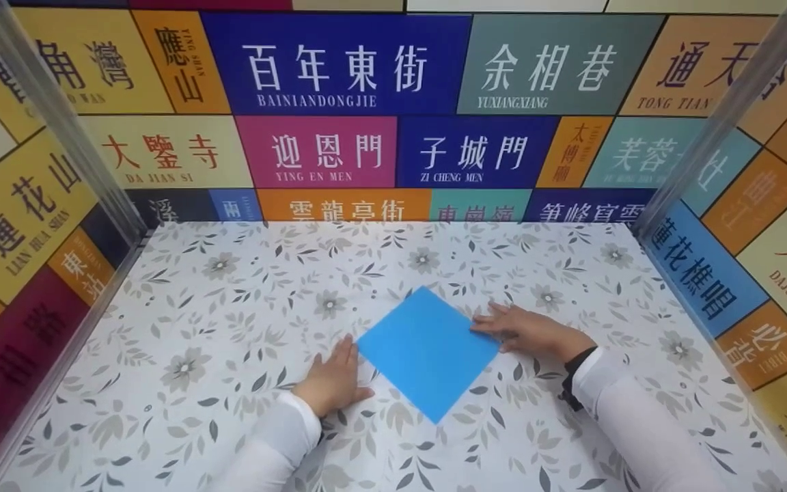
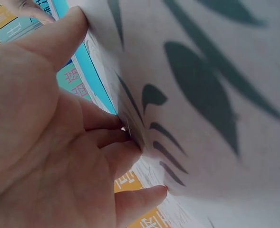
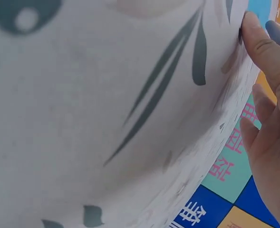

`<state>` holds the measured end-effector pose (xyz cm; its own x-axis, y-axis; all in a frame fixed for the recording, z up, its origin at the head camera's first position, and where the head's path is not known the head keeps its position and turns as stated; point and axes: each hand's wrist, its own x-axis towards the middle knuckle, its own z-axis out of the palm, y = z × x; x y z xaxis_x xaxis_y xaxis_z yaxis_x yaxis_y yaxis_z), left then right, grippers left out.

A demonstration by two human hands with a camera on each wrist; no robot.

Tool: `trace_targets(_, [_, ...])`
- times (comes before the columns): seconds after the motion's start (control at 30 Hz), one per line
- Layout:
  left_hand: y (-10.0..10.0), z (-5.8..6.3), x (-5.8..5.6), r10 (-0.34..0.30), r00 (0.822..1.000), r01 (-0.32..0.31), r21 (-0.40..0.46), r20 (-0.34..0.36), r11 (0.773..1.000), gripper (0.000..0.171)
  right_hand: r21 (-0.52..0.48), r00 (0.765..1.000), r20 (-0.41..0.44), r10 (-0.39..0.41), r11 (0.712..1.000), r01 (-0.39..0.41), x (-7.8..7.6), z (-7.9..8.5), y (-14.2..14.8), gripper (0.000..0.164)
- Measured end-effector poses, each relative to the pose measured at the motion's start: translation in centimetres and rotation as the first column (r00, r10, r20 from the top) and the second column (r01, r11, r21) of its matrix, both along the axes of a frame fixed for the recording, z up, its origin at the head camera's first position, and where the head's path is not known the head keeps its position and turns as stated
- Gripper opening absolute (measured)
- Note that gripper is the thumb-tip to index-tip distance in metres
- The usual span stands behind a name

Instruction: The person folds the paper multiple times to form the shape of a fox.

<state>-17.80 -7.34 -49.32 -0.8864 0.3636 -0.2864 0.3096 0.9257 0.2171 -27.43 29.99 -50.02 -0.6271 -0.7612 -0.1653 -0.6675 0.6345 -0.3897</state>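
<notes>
A square sheet of blue paper (image 1: pixel 427 355) lies flat on the floral cloth, turned so that one corner points toward me. At its left corner, my left hand (image 1: pixel 332 383) rests with fingers extended, the fingertips right at the corner. My right hand (image 1: pixel 527 333) lies along the upper right edge, its fingertips touching the sheet near the right corner. In the left wrist view, the left fingers (image 2: pixel 101 116) reach down to the cloth, with a blue strip of the paper beyond. The right wrist view shows the right index finger (image 3: pixel 261 45) stretched to the paper's edge.
White cloth (image 1: pixel 229 410) with grey leaves and flowers covers the table. Colourful panels with Chinese lettering (image 1: pixel 325 68) stand behind and along both sides. Clear upright edges (image 1: pixel 694 123) rise at the back corners. Both forearms wear white sleeves, with a dark band (image 1: pixel 576 376) at the right wrist.
</notes>
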Motion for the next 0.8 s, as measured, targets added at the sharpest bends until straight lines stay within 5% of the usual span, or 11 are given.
trace_targets(0.13, [0.1,0.0,0.0,0.004,1.0,-0.004,-0.005,0.013,1.0,0.082,0.031,0.998,-0.002,0.065,0.997,-0.065,0.1,0.3,-0.3,0.058])
trace_targets(0.47, [-0.2,-0.2,-0.2,0.002,1.0,-0.002,-0.006,0.02,1.0,0.082,-0.001,0.996,0.072,-0.052,0.999,0.052,-0.5,0.6,-1.2,0.049])
trace_targets(0.63, [-0.1,-0.2,-0.1,0.002,1.0,-0.002,0.004,0.019,1.0,0.082,-0.019,0.999,0.001,-0.044,0.999,0.044,-0.4,0.5,-1.4,0.045])
trace_targets(0.8, [0.0,-0.2,-0.2,0.015,1.0,-0.015,0.0,0.025,1.0,0.082,-0.015,0.985,-0.174,-0.003,1.0,0.0,0.0,0.4,-1.6,0.046])
